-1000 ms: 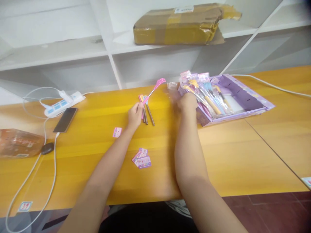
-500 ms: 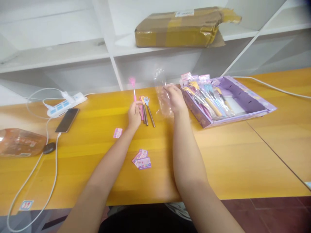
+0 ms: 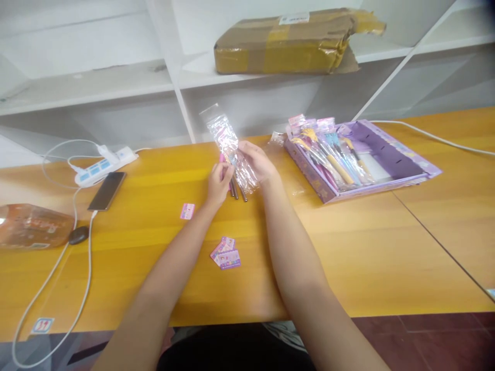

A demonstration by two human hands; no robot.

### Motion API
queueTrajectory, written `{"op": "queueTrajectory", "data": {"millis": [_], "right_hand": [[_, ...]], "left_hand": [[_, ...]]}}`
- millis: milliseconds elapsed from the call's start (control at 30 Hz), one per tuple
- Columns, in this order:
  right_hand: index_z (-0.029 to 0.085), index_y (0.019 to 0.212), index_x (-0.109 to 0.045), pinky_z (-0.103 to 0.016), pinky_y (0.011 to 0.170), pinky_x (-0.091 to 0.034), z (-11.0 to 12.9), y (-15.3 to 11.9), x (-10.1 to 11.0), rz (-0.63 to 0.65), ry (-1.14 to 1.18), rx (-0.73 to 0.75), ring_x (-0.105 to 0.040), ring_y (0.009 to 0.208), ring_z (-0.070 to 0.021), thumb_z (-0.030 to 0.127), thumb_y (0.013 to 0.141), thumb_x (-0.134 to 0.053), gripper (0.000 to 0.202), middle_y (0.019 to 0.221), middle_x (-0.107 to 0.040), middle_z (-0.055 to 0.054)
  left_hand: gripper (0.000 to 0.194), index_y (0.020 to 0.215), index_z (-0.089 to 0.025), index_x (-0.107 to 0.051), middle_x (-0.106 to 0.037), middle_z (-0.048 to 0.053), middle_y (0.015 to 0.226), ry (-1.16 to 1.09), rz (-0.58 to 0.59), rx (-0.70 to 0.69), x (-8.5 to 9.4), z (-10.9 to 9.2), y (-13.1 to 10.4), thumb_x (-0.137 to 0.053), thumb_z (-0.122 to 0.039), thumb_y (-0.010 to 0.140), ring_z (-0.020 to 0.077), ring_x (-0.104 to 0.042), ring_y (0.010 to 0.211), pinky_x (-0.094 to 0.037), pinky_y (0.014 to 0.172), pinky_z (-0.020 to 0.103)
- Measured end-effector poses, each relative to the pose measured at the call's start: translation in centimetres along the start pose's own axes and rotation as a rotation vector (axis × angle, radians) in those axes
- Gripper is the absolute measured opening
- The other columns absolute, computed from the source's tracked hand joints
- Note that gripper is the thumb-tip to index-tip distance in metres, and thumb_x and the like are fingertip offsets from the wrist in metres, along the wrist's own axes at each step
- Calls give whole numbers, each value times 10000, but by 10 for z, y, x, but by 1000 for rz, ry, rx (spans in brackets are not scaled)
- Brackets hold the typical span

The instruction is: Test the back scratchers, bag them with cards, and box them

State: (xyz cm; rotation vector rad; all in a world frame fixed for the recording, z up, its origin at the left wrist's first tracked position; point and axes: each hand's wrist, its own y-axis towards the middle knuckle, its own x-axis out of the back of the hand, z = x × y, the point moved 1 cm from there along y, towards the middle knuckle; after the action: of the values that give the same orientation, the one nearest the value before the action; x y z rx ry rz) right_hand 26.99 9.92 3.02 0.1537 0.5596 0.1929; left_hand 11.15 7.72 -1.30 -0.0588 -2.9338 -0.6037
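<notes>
My left hand (image 3: 218, 183) is closed around the pink handle of a back scratcher (image 3: 221, 157), whose head shows through clear plastic. My right hand (image 3: 262, 164) grips a transparent plastic bag (image 3: 246, 175), which slants up and left in front of the scratcher. Behind the bag, several more back scratchers (image 3: 243, 195) lie on the table, their dark metal handles sticking out below it. Closer to me is a small overlapping pile of printed pink and purple cards (image 3: 230, 258). One single card (image 3: 187, 211) lies left of my left forearm.
A purple open box (image 3: 412, 154) at right holds several bagged back scratchers (image 3: 336, 159). More clear plastic (image 3: 277, 138) lies beside it. To the left are a power strip (image 3: 106, 167), a phone (image 3: 107, 191), cables and an orange package (image 3: 34, 226). A taped carton (image 3: 282, 46) rests on the shelf.
My right hand has moved left with the plastic bag, bringing it over the pink back scratcher's head. My left hand has stayed nearly in place, still holding the scratcher.
</notes>
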Motion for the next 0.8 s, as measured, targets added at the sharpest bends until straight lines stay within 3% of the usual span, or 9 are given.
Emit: {"op": "queueTrajectory", "data": {"millis": [167,300,433,567,633,700,800], "right_hand": [[211,939,-678,-251,604,-477,-7,6,0,-13,-10,-81,-529,668,-120,528,894,-851,364,813,-638,10],[206,1042,-729,-229,545,-463,-14,8,-1,22,-33,-156,-535,623,-106,471,810,-937,409,774,-640,29],[208,1069,-744,-278,527,-521,-25,2,-9,151,-70,-236,-580,609,-145,552,786,-939,486,719,-619,33],[216,993,-720,-268,497,-503,-33,2,-15,130,-95,-242,-567,576,-142,578,828,-899,436,677,-606,34],[231,926,-672,-262,510,-509,-30,7,-17,83,-43,-183,-557,580,-138,611,856,-865,432,665,-588,40],[248,878,-598,-251,573,-543,-21,14,-16,-49,78,-30,-594,642,-135,644,897,-814,451,703,-596,37],[250,828,-485,-204,581,-524,-3,15,-14,-265,224,162,-589,657,-94,662,929,-776,514,769,-611,39]], "left_hand": [[346,844,-209,-715,-611,38,895,107,-13,-67,2,-2,4,-684,-501,1030,215,-634,869,-507,848,324],[374,844,-213,-693,-652,53,922,72,-17,-53,4,-1,6,-576,-472,1086,219,-656,934,-513,907,328],[445,798,-212,-664,-628,53,914,32,23,-70,2,-2,4,-571,-548,1075,202,-626,850,-522,817,321],[516,766,-206,-662,-629,61,960,-30,70,-74,-1,-2,2,-647,-666,1001,190,-615,823,-516,724,309],[507,798,-208,-681,-615,47,952,-143,77,19,0,1,3,-720,-693,940,156,-588,720,-487,607,288],[500,858,-217,-687,-579,17,865,-279,85,124,1,3,6,-748,-712,910,121,-527,598,-426,498,268],[494,902,-229,-636,-525,-23,751,-412,89,174,6,2,12,-701,-718,947,99,-471,538,-416,479,239]]}}
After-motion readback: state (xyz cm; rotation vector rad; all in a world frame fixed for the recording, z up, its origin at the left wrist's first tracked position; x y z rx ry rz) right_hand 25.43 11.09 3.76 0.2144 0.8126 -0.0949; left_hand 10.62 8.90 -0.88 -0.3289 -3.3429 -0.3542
